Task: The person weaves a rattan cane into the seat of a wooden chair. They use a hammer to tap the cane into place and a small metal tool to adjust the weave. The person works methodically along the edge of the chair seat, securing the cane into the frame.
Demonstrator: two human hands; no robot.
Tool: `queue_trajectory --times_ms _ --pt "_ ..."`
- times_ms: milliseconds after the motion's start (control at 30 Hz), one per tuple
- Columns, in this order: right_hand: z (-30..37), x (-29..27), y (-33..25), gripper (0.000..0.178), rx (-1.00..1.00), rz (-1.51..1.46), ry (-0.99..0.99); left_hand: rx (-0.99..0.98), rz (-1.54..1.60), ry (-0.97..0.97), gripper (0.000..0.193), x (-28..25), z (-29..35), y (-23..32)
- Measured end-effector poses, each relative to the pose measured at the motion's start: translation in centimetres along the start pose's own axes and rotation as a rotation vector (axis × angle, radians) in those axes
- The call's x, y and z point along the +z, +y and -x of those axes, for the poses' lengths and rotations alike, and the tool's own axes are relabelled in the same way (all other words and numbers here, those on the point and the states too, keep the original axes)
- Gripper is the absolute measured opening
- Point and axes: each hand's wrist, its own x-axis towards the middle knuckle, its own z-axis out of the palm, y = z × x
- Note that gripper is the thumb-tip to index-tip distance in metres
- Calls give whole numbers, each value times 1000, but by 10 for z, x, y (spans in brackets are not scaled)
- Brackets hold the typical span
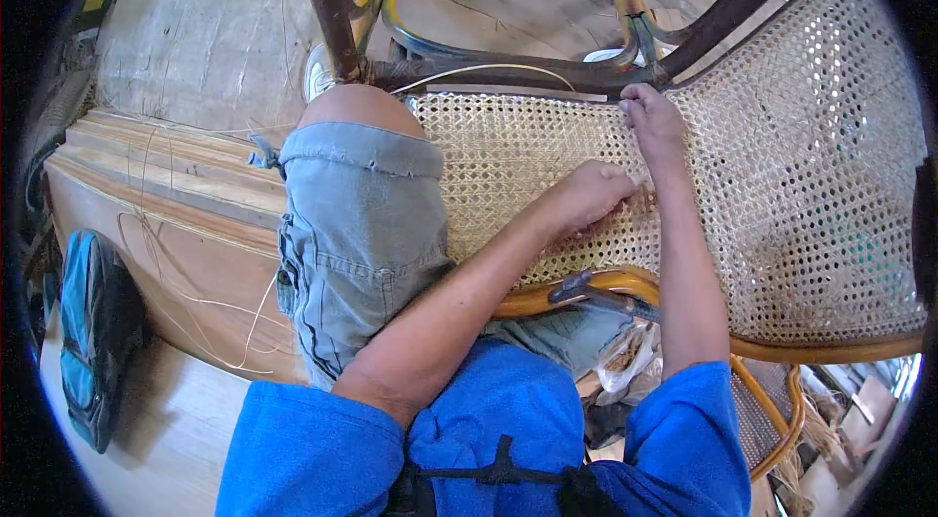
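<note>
A woven cane seat in a rattan chair frame lies across my lap, with a second cane panel rising to the right. My left hand is over the seat weave, fingers curled and thumb pressed toward the mesh. Farther off, my right hand pinches at the seat's far right corner, beside the dark frame rail. What either hand grips, perhaps a thin strand, is too small to make out. One pale cane strand arcs over that rail.
A dark tool rests against the near rattan rail. Stacked boards stand left, with loose cane strands trailing over them. A blue and black backpack is at lower left. Another rattan piece and scraps lie at lower right.
</note>
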Motion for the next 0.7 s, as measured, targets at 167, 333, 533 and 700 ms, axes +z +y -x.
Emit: queue_trajectory --times_ms 167,333,533,700 --pt "-13 11 20 12 -62 88 18 -13 -3 -2 35 0 -3 -2" --pt "-10 12 12 11 -114 223 42 -9 -1 -14 35 -1 -2 1" --pt "-7 15 19 12 -200 280 67 -1 18 -14 33 -1 -4 -3" --pt "-4 12 20 11 -305 343 32 -19 53 -7 31 1 -6 -7"
